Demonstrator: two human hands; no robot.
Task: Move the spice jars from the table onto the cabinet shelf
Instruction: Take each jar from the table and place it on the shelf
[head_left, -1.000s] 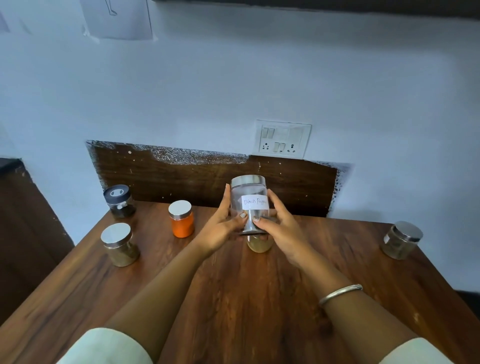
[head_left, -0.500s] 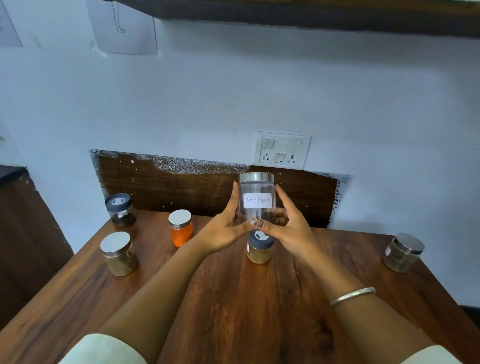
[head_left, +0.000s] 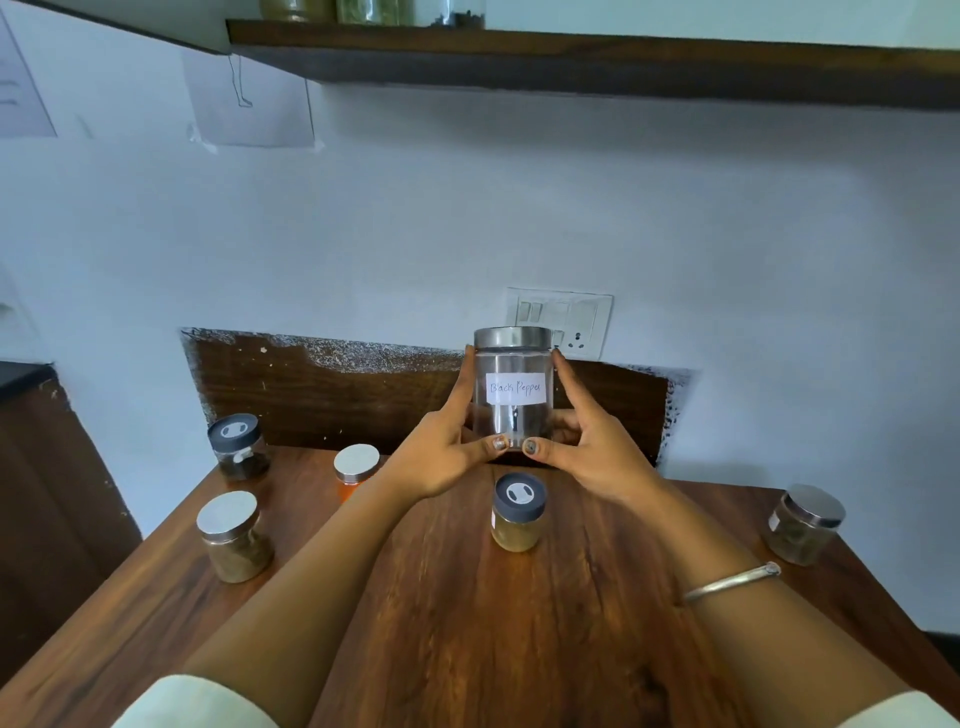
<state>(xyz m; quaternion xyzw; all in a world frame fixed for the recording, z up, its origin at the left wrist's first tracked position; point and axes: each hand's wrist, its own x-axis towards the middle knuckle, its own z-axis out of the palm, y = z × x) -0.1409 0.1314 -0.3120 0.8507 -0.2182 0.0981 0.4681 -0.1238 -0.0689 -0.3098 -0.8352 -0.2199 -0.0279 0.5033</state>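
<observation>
A: What do the hands have hold of?

B: Both grip one clear jar with a steel lid, the black pepper jar (head_left: 512, 387), held upright in the air above the worktop (head_left: 519, 623). The left hand (head_left: 447, 457) wraps its left side, fingers stretched up the glass and the thumb (head_left: 493, 446) curled under the front of the base. The right hand (head_left: 587, 452) mirrors it on the right side, index finger reaching nearly to the lid, thumb tip just beside the other thumb. Neither hand is clenched; they are half closed around the jar's width.

A: And the label?

B: White paper facing the camera, handwritten "Black Pepper".

A: Where are the other jars?

B: Five stand on the worktop. A grey-capped jar of yellowish powder (head_left: 518, 512) is directly below the held jar. To the left are an orange spice jar (head_left: 356, 467), partly hidden by the left forearm, a dark-capped jar (head_left: 238, 447) near the back corner, and a steel-lidded jar (head_left: 234, 535) nearer the front. Another steel-lidded jar (head_left: 804, 524) sits well apart at the right edge.

A: The shelf?

B: The cabinet shelf (head_left: 571, 57) runs along the wall high above, with the bottoms of a few jars visible on it.
</observation>
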